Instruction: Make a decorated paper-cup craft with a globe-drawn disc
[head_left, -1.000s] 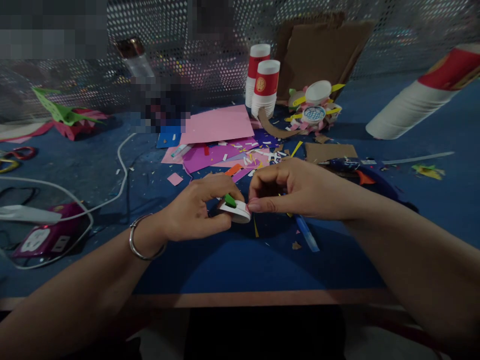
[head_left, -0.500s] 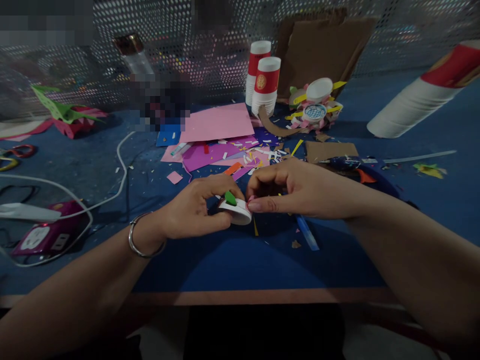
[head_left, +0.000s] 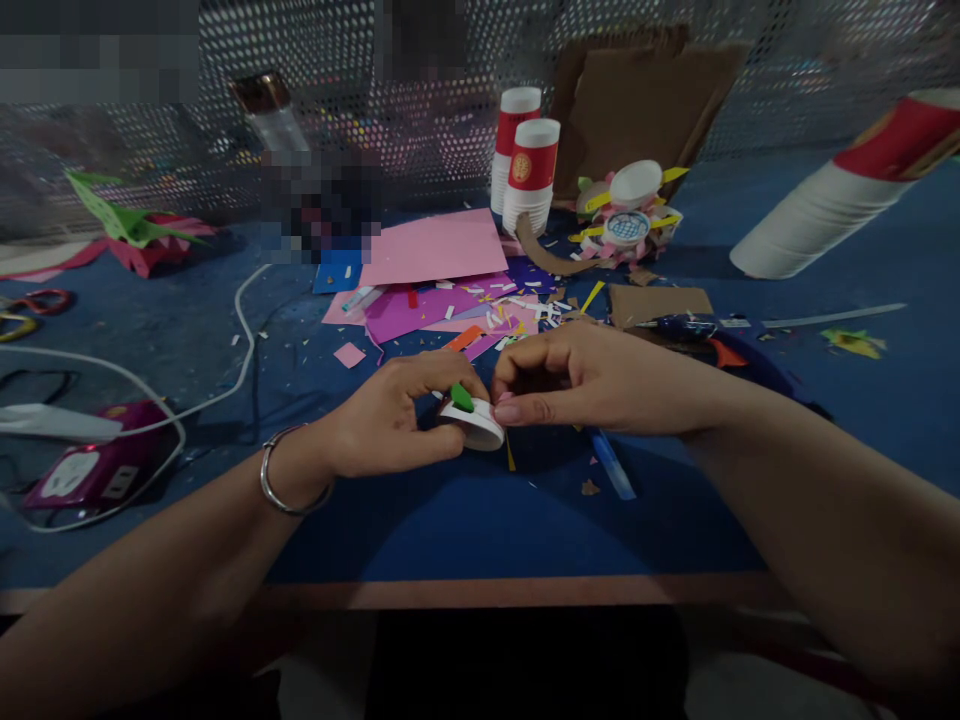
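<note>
My left hand pinches a small white paper cup piece just above the blue table. A green paper bit sits on the white piece under my left thumb. My right hand is curled, its thumb and fingertips pressed against the same white piece from the right. A silver bangle is on my left wrist.
Pink and purple paper sheets with scraps lie behind my hands. Two stacks of red-and-white cups, a cup craft and cardboard stand at the back. A glue gun, a blue pen, a power strip with cables lie around.
</note>
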